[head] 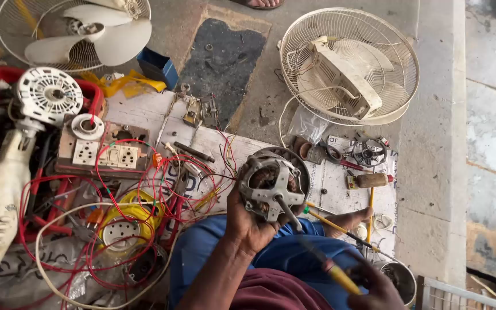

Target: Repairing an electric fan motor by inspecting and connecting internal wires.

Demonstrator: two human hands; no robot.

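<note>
Left hand [247, 221] clamped under fan motor [272, 182], centre of scene, raised above lap; shaft tilted near-right, open face up, likely for access. Right hand [377, 287], near right, closed round yellow-handled screwdriver [333, 271]; tip toward shaft. Hands apart. Left: socket board [101, 152] amid red wires [144, 195], within reach. Far right: fan guard [348, 66] face down on floor, out of way. Far left: bladed fan [81, 31]. Small parts spread on white sheet [328, 183], right of motor.
</note>
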